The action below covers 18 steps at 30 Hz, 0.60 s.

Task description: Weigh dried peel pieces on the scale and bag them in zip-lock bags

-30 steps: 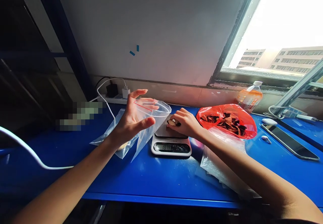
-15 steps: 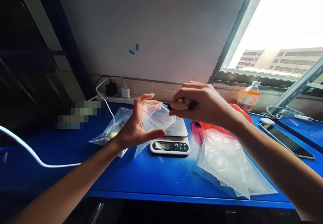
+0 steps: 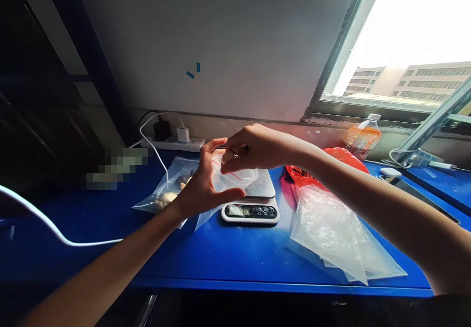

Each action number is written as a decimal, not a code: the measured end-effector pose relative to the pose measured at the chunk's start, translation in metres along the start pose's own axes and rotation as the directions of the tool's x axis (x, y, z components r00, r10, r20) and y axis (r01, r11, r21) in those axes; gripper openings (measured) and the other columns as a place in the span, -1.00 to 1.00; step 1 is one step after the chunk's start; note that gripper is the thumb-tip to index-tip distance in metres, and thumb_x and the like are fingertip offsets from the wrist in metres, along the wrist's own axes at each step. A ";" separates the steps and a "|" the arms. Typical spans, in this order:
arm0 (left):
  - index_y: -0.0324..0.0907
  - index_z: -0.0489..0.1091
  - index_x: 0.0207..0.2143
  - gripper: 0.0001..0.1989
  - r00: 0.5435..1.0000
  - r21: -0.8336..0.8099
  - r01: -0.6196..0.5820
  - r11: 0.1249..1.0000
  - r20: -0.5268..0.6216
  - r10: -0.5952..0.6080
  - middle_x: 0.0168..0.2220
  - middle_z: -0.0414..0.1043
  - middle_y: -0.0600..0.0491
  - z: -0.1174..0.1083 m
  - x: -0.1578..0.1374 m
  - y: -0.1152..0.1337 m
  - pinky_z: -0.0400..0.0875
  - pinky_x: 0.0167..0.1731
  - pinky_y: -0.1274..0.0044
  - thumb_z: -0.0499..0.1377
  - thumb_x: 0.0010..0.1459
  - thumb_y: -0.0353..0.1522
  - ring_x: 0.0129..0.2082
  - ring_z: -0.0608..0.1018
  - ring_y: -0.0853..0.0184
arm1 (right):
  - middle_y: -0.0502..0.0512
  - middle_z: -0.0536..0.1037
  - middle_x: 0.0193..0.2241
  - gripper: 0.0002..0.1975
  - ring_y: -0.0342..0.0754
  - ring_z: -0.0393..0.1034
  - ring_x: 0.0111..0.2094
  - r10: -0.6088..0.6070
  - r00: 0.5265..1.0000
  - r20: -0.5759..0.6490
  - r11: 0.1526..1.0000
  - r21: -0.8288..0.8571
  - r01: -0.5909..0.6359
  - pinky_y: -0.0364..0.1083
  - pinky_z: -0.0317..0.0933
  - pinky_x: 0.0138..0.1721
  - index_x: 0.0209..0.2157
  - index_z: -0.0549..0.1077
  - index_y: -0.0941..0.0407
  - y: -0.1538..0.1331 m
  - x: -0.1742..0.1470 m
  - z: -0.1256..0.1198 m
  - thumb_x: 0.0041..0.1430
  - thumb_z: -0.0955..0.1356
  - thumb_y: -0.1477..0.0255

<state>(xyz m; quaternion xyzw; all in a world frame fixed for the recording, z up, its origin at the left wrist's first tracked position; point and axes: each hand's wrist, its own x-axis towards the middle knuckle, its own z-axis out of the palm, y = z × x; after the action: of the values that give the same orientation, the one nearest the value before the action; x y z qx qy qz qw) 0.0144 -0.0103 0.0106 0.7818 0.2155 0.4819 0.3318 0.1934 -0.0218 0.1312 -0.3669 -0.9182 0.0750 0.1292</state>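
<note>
My left hand (image 3: 206, 182) curves around a clear zip-lock bag (image 3: 241, 177) with a red seal line, keeping its mouth spread between thumb and fingers. The curled fingers of my right hand (image 3: 241, 152) are at the bag's mouth; whatever they hold is mostly hidden. Behind and below the bag stands a small white kitchen scale (image 3: 270, 184) with a dark display panel; its reading is not legible. Left of my left hand lies another clear bag (image 3: 149, 197) with pale rounded pieces and darker ones in it.
On the right, several flat clear bags (image 3: 327, 233) lie partly over a red plastic bag (image 3: 344, 157). Beyond are a bottle of orange drink (image 3: 362, 135) and a phone (image 3: 423, 199). A power strip (image 3: 191, 144) lies along the wall; a white cable (image 3: 73, 242) crosses the left side.
My right hand has moved left, from beside the bag to its mouth. The pale and dark pieces seen in its grip are now mostly hidden. My left hand keeps the bag spread.
</note>
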 end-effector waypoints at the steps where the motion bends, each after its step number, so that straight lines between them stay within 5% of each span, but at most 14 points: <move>1: 0.06 -0.11 0.23 0.00 1.000 -0.002 -0.002 1.000 -0.006 0.002 0.20 0.26 -0.16 0.001 0.001 0.001 0.43 0.03 0.15 0.46 -0.10 -0.06 0.18 0.40 -0.06 | -0.10 0.30 -0.60 -0.75 -0.26 0.00 -0.55 0.005 1.000 -0.013 1.000 0.023 -0.005 -0.13 -0.04 -0.47 -0.48 0.50 0.18 0.000 0.000 0.002 0.15 0.44 0.29; 7: 0.05 -0.11 0.21 -0.02 0.998 -0.013 -0.036 0.999 -0.050 0.035 0.14 0.32 -0.13 0.002 0.002 0.000 0.39 0.06 0.11 0.46 -0.08 -0.14 0.14 0.43 -0.03 | -0.09 0.34 -0.57 -0.74 -0.28 0.05 -0.55 0.004 0.995 -0.104 0.995 0.098 0.006 -0.16 0.03 -0.46 -0.50 0.47 0.20 0.001 -0.004 0.011 0.12 0.47 0.32; 14: 0.04 -0.06 0.18 -0.07 0.990 -0.007 -0.062 0.998 -0.124 0.060 0.15 0.28 -0.13 0.001 0.004 -0.005 0.28 0.16 0.01 0.46 -0.08 -0.12 0.20 0.38 -0.04 | 0.12 0.59 -0.23 -0.71 -0.15 0.41 -0.28 0.000 0.984 -0.179 0.975 0.219 0.040 -0.13 0.23 -0.26 -0.07 0.55 0.16 0.002 -0.012 0.010 0.22 0.41 0.32; 18: 0.06 -0.05 0.17 -0.06 0.985 -0.038 -0.094 0.995 -0.151 0.087 0.11 0.31 -0.10 0.000 0.005 -0.008 0.28 0.17 -0.01 0.47 -0.10 -0.13 0.18 0.41 -0.03 | 0.10 0.57 -0.25 -0.79 -0.17 0.38 -0.31 -0.053 0.979 -0.196 0.981 0.170 0.088 -0.14 0.20 -0.27 -0.18 0.59 0.15 0.002 -0.017 0.012 0.30 0.34 0.36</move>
<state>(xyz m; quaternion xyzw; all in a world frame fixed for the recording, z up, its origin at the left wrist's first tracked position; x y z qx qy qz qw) 0.0162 -0.0015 0.0080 0.7448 0.1931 0.5584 0.3101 0.2029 -0.0326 0.1163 -0.3264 -0.9037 0.1167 0.2514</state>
